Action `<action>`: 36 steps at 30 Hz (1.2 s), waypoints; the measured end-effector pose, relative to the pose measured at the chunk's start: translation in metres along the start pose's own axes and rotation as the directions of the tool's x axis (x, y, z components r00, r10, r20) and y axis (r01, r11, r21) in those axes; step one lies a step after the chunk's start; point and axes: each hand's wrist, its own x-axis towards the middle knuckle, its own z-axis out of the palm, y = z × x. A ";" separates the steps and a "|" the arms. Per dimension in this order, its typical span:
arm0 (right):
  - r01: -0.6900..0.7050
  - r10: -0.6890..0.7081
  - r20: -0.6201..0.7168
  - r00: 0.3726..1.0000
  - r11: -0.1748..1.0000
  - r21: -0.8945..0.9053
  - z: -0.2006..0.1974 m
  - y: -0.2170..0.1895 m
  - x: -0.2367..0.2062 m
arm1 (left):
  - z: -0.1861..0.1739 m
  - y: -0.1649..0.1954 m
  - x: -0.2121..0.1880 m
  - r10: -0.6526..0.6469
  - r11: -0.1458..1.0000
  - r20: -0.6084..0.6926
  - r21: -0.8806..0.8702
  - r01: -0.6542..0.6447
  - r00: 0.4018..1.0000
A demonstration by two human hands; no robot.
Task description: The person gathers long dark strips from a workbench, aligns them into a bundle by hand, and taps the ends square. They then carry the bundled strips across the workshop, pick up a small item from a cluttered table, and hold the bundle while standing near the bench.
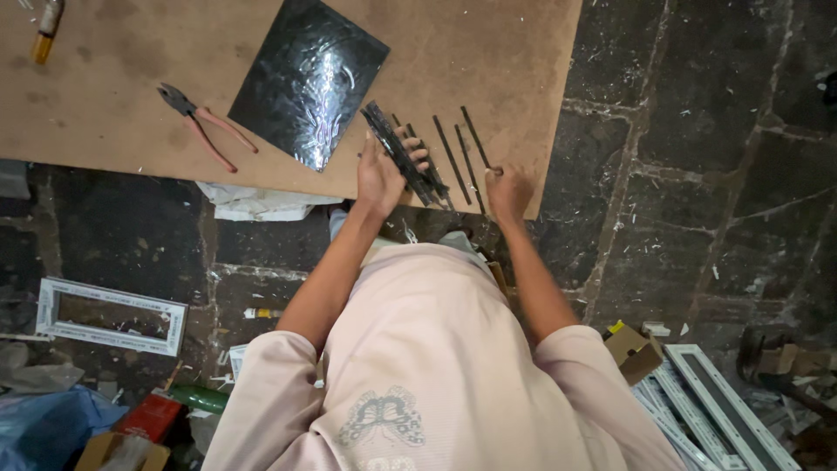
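My left hand [381,177] grips a bundle of thin dark strips [403,154], held slanted over the near edge of the brown board [105,105]. To its right, three loose dark strips [455,157] lie side by side on the board. With its fingers closed, my right hand [510,191] pinches the near end of the rightmost loose strip [476,138]. Just left of the bundle lies a shiny black sheet [309,81].
Red-handled pliers [204,124] lie on the board left of the sheet, and a yellow-handled tool [45,30] is at the far left corner. Around me the dark stone floor [715,131] holds white frames [109,316], more frames [715,410], cardboard boxes [633,351] and scraps.
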 end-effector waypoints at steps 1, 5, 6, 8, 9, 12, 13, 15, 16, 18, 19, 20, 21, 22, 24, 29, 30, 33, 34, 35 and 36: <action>0.094 -0.098 -0.041 0.994 0.993 -0.075 -0.001 0.001 -0.001 | 0.000 0.001 0.000 0.001 1.000 -0.005 0.012 -0.001 1.000; 0.097 -0.103 -0.038 0.994 0.985 -0.140 0.001 0.005 -0.001 | -0.001 0.001 0.001 -0.011 1.000 -0.007 0.017 0.011 1.000; 0.011 -0.011 0.001 1.000 0.996 -0.094 0.002 0.007 -0.001 | -0.001 0.000 0.002 -0.014 1.000 -0.005 0.008 0.014 1.000; -0.009 0.008 -0.037 0.999 1.000 -0.021 0.002 0.011 -0.001 | -0.002 -0.001 0.002 -0.017 1.000 -0.015 0.024 0.017 1.000; -0.018 0.019 -0.053 0.998 1.000 0.016 0.002 0.014 -0.001 | -0.002 -0.001 0.003 -0.018 0.999 -0.023 0.032 0.019 1.000; 0.031 -0.032 -0.057 0.998 0.999 -0.012 -0.001 0.022 -0.003 | -0.003 -0.003 0.004 -0.029 0.999 -0.029 0.024 0.029 0.999; 0.028 -0.031 -0.055 0.998 0.998 -0.053 -0.002 0.024 -0.004 | -0.003 -0.004 0.005 -0.038 0.999 -0.036 0.022 0.039 0.999; 0.022 -0.029 -0.051 0.998 0.991 -0.134 -0.003 0.027 -0.005 | -0.002 -0.005 0.006 -0.056 0.998 -0.048 0.019 0.057 0.997; 0.021 -0.029 -0.061 0.998 0.992 -0.124 -0.003 0.029 -0.006 | -0.002 -0.006 0.006 -0.068 0.998 -0.022 -0.008 0.067 0.997; 0.028 -0.036 -0.081 0.996 0.994 -0.102 -0.003 0.031 -0.006 | 0.000 -0.008 0.007 -0.082 0.995 0.031 -0.062 0.084 0.996; -0.076 0.075 -0.057 0.996 0.997 -0.016 -0.002 0.032 -0.006 | 0.000 -0.008 0.007 -0.081 0.996 0.029 -0.043 0.082 0.996; -0.182 0.183 -0.021 0.983 0.981 0.066 -0.001 0.031 -0.006 | 0.001 -0.009 0.008 -0.080 0.996 0.026 -0.025 0.081 0.996; -0.285 0.284 0.024 0.958 0.948 0.144 -0.001 0.030 -0.006 | 0.001 -0.009 0.008 -0.077 0.997 0.023 -0.007 0.077 0.997; -0.285 0.282 0.039 0.959 0.940 0.188 0.000 0.028 -0.007 | 0.002 -0.010 0.008 -0.083 0.996 0.028 -0.033 0.083 0.996; -0.290 0.281 0.072 0.957 0.917 0.274 0.004 0.022 -0.010 | 0.003 -0.011 0.009 -0.096 0.992 0.035 -0.082 0.098 0.995; -0.260 0.208 0.159 0.965 0.823 0.505 0.007 -0.027 -0.030 | 0.005 -0.013 0.008 -0.091 0.995 0.035 -0.045 0.093 0.995; -0.255 0.211 0.145 0.967 0.842 0.475 0.006 -0.040 -0.034 | 0.006 -0.013 0.008 -0.093 0.995 0.019 -0.030 0.093 0.995; 0.317 -0.283 -0.144 0.948 0.870 0.378 -0.003 -0.073 -0.036 | 0.011 -0.013 0.009 -0.096 0.995 0.012 0.026 0.096 0.995; 0.337 -0.310 -0.134 0.941 0.885 0.321 -0.004 -0.083 -0.036 | 0.012 -0.013 0.009 -0.107 0.994 0.020 0.000 0.107 0.994; 0.357 -0.336 -0.121 0.934 0.897 0.261 -0.005 -0.092 -0.036 | 0.013 -0.014 0.009 -0.119 0.992 0.028 -0.028 0.120 0.993; 0.376 -0.362 -0.105 0.926 0.905 0.200 -0.006 -0.097 -0.036 | 0.013 -0.014 0.010 -0.130 0.990 0.037 -0.057 0.132 0.991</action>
